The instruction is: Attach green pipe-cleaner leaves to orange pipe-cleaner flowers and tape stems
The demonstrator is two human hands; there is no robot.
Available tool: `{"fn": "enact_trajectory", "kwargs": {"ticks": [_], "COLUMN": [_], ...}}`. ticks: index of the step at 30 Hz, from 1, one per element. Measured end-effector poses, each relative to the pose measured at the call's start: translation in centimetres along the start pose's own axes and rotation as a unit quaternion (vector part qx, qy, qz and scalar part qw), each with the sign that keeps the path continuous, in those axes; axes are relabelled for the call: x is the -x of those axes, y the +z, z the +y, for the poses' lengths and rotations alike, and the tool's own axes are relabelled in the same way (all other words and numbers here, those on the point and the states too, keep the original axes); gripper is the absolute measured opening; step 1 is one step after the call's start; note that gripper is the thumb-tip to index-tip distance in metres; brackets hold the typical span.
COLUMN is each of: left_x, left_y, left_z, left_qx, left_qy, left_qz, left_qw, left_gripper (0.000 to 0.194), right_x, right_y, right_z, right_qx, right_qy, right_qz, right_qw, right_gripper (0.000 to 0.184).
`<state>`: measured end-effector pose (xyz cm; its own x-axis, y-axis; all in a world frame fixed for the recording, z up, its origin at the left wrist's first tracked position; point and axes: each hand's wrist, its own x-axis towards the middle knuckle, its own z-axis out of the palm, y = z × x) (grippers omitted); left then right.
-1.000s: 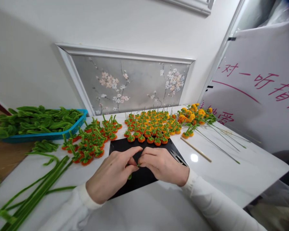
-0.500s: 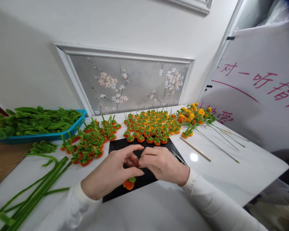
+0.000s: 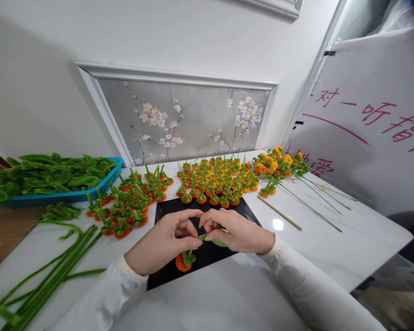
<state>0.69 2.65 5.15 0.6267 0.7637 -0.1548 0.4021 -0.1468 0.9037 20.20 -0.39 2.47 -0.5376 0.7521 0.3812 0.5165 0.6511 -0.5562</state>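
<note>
My left hand point(image 3: 162, 243) and my right hand point(image 3: 238, 232) meet over a black mat point(image 3: 169, 276) on the white table point(image 3: 331, 248). Both pinch the green pipe-cleaner stem point(image 3: 204, 237) of a small orange pipe-cleaner fruit point(image 3: 182, 262), which hangs just below my left fingers over the mat. The stem runs from my left fingertips into my right fingers.
Rows of finished orange fruits with green tops point(image 3: 214, 181) lie beyond the mat, more at its left point(image 3: 127, 207). Yellow flowers on long wire stems point(image 3: 279, 165) and a wooden stick point(image 3: 279, 213) lie right. A blue basket of green leaves point(image 3: 51, 177) and loose green pipe cleaners point(image 3: 55, 271) are left.
The orange fruit has come into view below my left hand. My hands have drawn slightly apart, showing the green stem between them.
</note>
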Motion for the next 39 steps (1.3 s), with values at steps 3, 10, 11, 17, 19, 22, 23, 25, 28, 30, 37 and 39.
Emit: {"fn": "enact_trajectory", "kwargs": {"ticks": [3,10,11,17,19,22,23,25,28,30,37,39], "left_x": [-0.2,-0.4,-0.4,-0.2,-0.3,-0.5,-0.5,-0.7,-0.8,-0.8,-0.6,-0.6], "left_y": [-0.3,-1.8,-2.0,-2.4,-2.2,-1.8,-1.7,-1.5,-1.4,-1.4,-1.6,-1.8], "left_z": [-0.4,-1.2,-1.2,-1.3,-1.5,-1.8,-1.9,-2.1,-2.3,-2.4,-2.7,-2.7], "left_qx": [-0.015,-0.034,-0.035,-0.031,-0.029,-0.001,0.015,0.044,0.067,0.08,0.087,0.079], "left_qy": [0.003,-0.022,-0.025,-0.023,-0.026,-0.038,-0.04,-0.041,-0.032,-0.028,-0.053,-0.063], "left_qz": [-0.007,-0.012,-0.018,-0.032,-0.023,-0.003,0.001,0.003,0.001,-0.003,-0.018,-0.016], "left_qw": [1.0,0.999,0.999,0.999,0.999,0.999,0.999,0.998,0.997,0.996,0.995,0.995], "left_gripper": [0.04,0.032,0.031,0.033,0.033,0.033,0.032,0.032,0.032,0.033,0.03,0.026], "right_x": [0.0,0.3,0.5,1.1,1.5,3.0,3.7,5.3,7.4,8.2,8.1,7.5], "right_y": [0.3,0.4,0.3,0.0,-1.1,-3.7,-4.5,-5.4,-4.5,-3.1,-1.1,-0.2], "right_z": [0.7,1.5,1.6,2.5,2.6,2.6,2.5,2.4,2.4,2.5,0.6,-1.3], "right_qx": [0.003,-0.008,0.002,0.127,0.126,0.103,0.117,0.173,0.258,0.273,0.135,-0.039], "right_qy": [0.011,0.012,0.02,0.072,0.066,0.074,0.104,0.191,0.32,0.375,0.367,0.315], "right_qz": [-0.001,-0.022,-0.029,-0.079,-0.061,0.034,0.082,0.101,0.049,0.006,0.096,0.128], "right_qw": [1.0,1.0,0.999,0.986,0.988,0.991,0.984,0.961,0.91,0.886,0.916,0.94], "right_gripper": [0.017,0.06,0.063,0.048,0.044,0.032,0.025,0.013,0.017,0.019,0.015,0.023]}}
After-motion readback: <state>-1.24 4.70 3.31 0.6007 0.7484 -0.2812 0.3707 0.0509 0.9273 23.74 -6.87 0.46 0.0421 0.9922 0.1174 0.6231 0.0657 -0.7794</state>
